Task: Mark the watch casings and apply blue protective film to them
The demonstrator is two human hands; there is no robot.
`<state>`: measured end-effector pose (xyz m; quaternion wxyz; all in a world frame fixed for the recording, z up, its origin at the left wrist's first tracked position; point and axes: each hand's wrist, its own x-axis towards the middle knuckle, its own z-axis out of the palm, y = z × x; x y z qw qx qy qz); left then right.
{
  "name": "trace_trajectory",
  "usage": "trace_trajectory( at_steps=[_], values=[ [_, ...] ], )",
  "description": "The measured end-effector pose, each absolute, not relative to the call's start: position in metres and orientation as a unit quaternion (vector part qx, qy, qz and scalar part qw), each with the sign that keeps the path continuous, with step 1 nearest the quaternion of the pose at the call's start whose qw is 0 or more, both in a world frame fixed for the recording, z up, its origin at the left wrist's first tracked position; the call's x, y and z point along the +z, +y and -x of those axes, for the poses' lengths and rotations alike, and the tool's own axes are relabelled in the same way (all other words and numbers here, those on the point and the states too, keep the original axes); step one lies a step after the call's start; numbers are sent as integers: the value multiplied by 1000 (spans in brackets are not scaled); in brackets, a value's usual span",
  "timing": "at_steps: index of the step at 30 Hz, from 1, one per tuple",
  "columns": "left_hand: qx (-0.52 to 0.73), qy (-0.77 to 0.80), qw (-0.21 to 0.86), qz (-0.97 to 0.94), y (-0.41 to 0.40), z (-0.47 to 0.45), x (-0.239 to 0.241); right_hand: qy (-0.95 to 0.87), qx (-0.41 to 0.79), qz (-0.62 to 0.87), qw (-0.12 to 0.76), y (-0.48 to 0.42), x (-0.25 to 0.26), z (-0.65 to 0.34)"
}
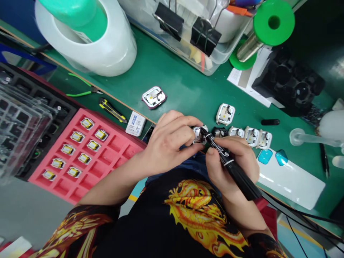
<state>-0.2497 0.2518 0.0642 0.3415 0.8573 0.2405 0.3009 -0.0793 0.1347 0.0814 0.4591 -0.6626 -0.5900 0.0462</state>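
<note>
My left hand (168, 141) pinches a small white smartwatch case (198, 136) between thumb and fingers at the bench's near edge. In my right hand (233, 157) is a black marker pen (243, 181), its tip at the inside of that case. Whether the tip touches it, I cannot tell. Just right of the hands sit a dark case (220, 132) and several white cases (252, 137) in a row. Another white case (225, 114) lies behind them, and a dark-red-edged case (154, 97) farther left. A black pen cap (270, 122) rests beyond the row.
A pink foam tray (103, 157) with several yellow-topped parts stands left, near a yellow cutter (112, 110) and green-handled pliers (83, 89). Behind are a large white tape roll (118, 43), a clear bin (177, 44) and a solder spool (249, 46). Blue films (265, 156) lie right.
</note>
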Motion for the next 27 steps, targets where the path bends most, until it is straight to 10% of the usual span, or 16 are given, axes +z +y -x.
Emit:
trace_trajectory(
  at_steps=[27],
  values=[
    [313,232,332,-859,251,250,62,-598,51,655,459,135,83,79]
  ],
)
